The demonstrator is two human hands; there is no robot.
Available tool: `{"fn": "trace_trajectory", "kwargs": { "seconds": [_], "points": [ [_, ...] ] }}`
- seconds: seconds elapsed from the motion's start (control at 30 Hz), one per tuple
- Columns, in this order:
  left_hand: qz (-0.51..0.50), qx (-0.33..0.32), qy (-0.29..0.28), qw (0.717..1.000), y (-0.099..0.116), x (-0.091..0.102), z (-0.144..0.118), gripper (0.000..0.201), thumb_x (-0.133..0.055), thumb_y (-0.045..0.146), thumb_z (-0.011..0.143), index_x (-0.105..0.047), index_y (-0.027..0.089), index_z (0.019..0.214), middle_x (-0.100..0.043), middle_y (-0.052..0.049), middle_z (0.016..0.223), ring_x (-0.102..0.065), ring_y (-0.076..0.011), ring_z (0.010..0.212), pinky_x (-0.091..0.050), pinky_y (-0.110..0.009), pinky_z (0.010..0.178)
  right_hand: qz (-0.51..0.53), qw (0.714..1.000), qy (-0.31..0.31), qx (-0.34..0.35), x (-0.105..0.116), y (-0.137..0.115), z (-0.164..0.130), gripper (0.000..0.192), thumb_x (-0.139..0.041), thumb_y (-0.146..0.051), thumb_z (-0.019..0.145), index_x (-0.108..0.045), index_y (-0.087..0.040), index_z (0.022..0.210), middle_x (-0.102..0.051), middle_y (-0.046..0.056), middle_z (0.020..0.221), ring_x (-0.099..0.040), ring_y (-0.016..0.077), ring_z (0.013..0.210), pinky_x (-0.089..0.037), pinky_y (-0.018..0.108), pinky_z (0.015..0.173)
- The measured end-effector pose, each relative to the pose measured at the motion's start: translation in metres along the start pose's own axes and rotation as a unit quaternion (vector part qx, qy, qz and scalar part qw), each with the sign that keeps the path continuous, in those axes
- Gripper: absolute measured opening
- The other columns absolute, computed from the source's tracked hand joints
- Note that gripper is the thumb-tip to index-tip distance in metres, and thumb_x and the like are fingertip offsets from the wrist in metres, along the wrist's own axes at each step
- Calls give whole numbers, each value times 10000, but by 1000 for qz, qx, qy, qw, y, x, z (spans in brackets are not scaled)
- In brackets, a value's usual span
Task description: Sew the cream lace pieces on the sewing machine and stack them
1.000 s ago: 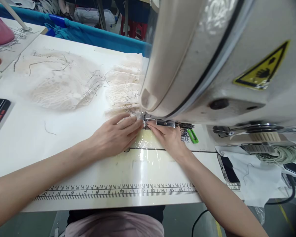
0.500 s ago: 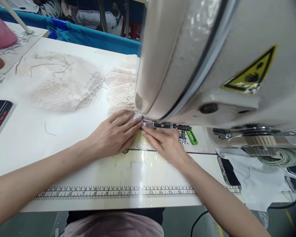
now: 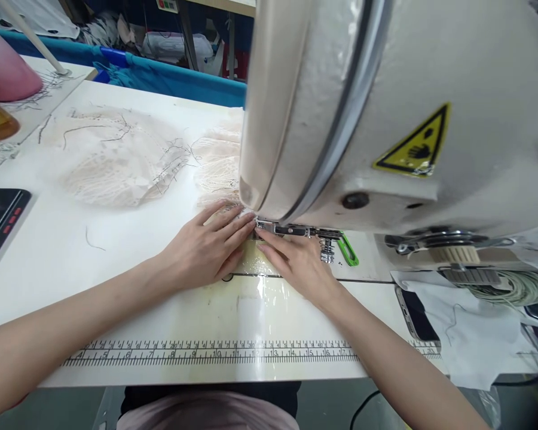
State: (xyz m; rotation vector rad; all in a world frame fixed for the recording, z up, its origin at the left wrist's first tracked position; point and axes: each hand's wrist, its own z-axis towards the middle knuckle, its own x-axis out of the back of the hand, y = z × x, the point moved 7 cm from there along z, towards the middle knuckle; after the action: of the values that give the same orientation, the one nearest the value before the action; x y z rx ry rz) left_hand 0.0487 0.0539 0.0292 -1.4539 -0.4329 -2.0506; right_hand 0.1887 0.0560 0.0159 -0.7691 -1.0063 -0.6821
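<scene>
My left hand (image 3: 204, 246) lies flat with its fingers stretched out on the near end of a cream lace piece (image 3: 217, 167), left of the needle area. The fingertips point at the metal presser foot (image 3: 269, 228) of the sewing machine (image 3: 291, 107). My right hand (image 3: 302, 263) rests on the bed just right of it, index finger and thumb extended and slightly apart beside the foot. Its other fingers are partly hidden under the metal attachment. The machine head covers part of the lace, and the needle cannot be made out.
A second sheer lace piece (image 3: 116, 161) with dark loose threads lies left. A black device (image 3: 2, 221) sits at the left edge. A printed ruler (image 3: 215, 352) runs along the front. A phone (image 3: 416, 313), white cloth (image 3: 479, 334) and coiled cord (image 3: 511, 286) lie right.
The camera view has shifted slightly, so the machine head appears further left and the table a little lower. Both hands keep nearly the same place by the presser foot.
</scene>
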Motion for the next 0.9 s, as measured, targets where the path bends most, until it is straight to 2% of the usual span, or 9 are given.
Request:
{"fn": "trace_trajectory", "kwargs": {
  "seconds": [0.17,0.3,0.47,0.57,0.7,0.77,0.83,0.9],
  "points": [
    [6,5,-8,1000,-1,-1,1,381,-445,282,952,-587,99,1254,-640,-129,1275,-518,-318,1289,-398,-496,1089,-46,999,-11,-8,-3,1,-1,353,-417,-444,1000,-607,-313,1268,-711,0,792,-632,162,677,-399,338,701],
    [11,9,-10,1000,-1,-1,0,418,-436,300,956,-567,79,1285,-613,-137,1315,-510,-320,1295,-393,-491,1094,-37,999,-3,-10,-4,4,-3,338,-444,-432,991,-612,-307,1257,-708,8,787,-631,167,694,-424,333,697],
    [16,16,-22,1000,-3,-3,-1,414,-421,324,967,-583,101,1276,-617,-128,1310,-496,-317,1304,-395,-493,1083,-3,999,34,-25,-2,15,-5,300,-504,-344,965,-600,-291,1244,-731,33,1026,-659,209,862,-491,376,765],
    [28,21,-26,999,-2,-3,-1,422,-410,348,972,-586,112,1275,-627,-115,1297,-501,-301,1294,-390,-469,1082,9,998,43,-35,-3,23,-6,275,-499,-289,957,-616,-294,1206,-734,37,1016,-666,221,862,-511,409,788],
    [62,-6,0,998,5,7,0,444,-424,413,977,-581,116,1267,-638,-101,1279,-561,-266,1196,-430,-423,1026,16,999,48,-13,-3,29,-9,295,-471,-285,950,-619,-290,1205,-723,67,1022,-661,254,931,-508,457,834],
    [82,-22,13,996,4,16,0,411,-432,429,983,-611,135,1206,-678,-81,1193,-611,-231,1080,-473,-389,950,37,998,56,15,-3,29,-11,298,-458,-314,948,-623,-319,1196,-719,59,1035,-661,253,896,-519,446,787],
    [107,27,2,994,-14,26,-2,320,-440,378,990,-646,159,1099,-708,-57,1072,-633,-200,974,-502,-345,843,52,996,67,32,-3,31,-14,287,-462,-340,946,-627,-353,1181,-721,47,1032,-658,248,865,-520,432,750],
    [143,150,-38,978,-49,38,-10,239,-459,300,980,-652,162,1016,-704,-66,1014,-631,-206,933,-499,-324,742,45,995,81,25,-4,34,-16,277,-474,-359,944,-625,-374,1175,-727,37,999,-654,245,843,-511,428,749]
  ]
}}
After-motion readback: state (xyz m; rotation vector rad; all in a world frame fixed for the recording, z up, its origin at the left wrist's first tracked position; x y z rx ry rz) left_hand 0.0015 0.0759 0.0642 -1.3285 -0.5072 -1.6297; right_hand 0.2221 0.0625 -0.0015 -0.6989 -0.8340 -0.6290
